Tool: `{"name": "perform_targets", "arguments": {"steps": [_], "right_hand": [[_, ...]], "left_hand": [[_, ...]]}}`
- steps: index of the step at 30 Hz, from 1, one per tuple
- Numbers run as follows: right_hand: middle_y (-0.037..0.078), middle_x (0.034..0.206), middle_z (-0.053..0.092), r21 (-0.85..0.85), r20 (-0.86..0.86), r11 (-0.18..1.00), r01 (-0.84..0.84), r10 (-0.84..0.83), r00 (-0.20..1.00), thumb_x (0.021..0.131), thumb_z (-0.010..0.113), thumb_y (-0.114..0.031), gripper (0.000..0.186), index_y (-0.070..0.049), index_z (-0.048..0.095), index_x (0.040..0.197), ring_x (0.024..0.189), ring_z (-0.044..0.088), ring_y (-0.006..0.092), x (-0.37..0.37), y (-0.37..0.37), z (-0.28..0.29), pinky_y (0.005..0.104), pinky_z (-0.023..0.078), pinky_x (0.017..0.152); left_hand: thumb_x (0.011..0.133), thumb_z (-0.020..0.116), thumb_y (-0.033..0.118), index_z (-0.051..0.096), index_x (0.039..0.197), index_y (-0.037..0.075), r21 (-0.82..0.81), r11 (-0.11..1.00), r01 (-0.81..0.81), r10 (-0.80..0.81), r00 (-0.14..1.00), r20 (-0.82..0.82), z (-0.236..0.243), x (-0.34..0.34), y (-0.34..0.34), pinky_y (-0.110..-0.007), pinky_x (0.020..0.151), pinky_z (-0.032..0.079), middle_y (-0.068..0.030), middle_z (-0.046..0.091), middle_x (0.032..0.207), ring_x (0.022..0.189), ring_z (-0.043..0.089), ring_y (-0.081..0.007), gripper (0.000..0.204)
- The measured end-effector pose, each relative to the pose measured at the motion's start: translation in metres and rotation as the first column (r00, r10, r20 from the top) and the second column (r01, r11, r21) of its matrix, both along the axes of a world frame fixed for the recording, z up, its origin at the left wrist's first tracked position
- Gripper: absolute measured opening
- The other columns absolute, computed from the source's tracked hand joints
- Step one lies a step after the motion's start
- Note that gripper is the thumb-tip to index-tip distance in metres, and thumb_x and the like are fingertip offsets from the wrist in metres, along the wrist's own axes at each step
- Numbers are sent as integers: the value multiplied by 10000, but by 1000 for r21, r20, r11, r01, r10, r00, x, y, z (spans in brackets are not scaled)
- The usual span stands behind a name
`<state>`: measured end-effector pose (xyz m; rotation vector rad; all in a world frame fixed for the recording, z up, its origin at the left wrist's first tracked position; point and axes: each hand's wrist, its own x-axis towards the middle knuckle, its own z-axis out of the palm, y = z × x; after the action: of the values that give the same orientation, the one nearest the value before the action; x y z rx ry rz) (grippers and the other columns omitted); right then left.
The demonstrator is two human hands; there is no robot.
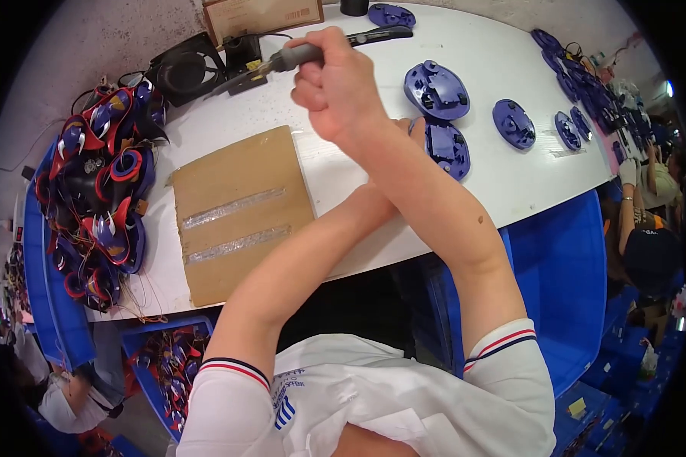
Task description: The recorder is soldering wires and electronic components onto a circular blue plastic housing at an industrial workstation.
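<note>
My right hand (335, 84) is raised over the white table (511, 183) and closed around the grey grip of a soldering iron (297, 55). The iron's metal tip points left toward a black stand (240, 53). My left forearm passes under the right one. My left hand (413, 128) is mostly hidden; only a few fingers show, against a blue plastic shell (448, 148). Whether it grips the shell is hidden. A second blue shell (437, 91) lies just behind it.
A cardboard sheet (236, 206) with two tape strips lies at centre left. A pile of red and blue wired parts (99, 190) fills the left end beside a black fan (183, 72). More blue shells (514, 123) lie to the right. Blue bins (564, 282) and other people (652, 251) surround the table.
</note>
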<state>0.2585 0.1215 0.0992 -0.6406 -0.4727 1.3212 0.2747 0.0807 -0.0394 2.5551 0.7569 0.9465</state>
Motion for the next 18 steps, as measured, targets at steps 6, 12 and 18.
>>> {"name": "perform_targets", "arguments": {"steps": [6,12,18], "right_hand": [[-40,481,361,129,-88,992,0,12,996,852,544,-190,194,-30,619,773,365,228,51,46,17,-16,192,198,353],[-64,456,326,37,-76,997,-75,77,994,888,514,-183,233,20,621,926,337,218,30,51,7,-44,183,171,345],[-55,469,326,-21,-23,998,-52,52,998,876,516,-187,223,6,626,890,352,213,35,18,-20,-41,184,175,362]], "left_hand": [[559,783,356,510,1217,33,-209,976,-53,47,998,-35,61,-93,-20,-391,911,357,-174,538,1114,1012,495,-318,783],[478,853,402,526,1182,56,-3,854,-521,520,852,62,71,-215,-44,-380,915,347,-111,565,1065,979,505,-288,850],[484,860,368,512,1207,70,-57,801,-596,566,784,-254,74,-282,-71,-416,937,330,-95,556,1098,997,499,-288,856]]}}
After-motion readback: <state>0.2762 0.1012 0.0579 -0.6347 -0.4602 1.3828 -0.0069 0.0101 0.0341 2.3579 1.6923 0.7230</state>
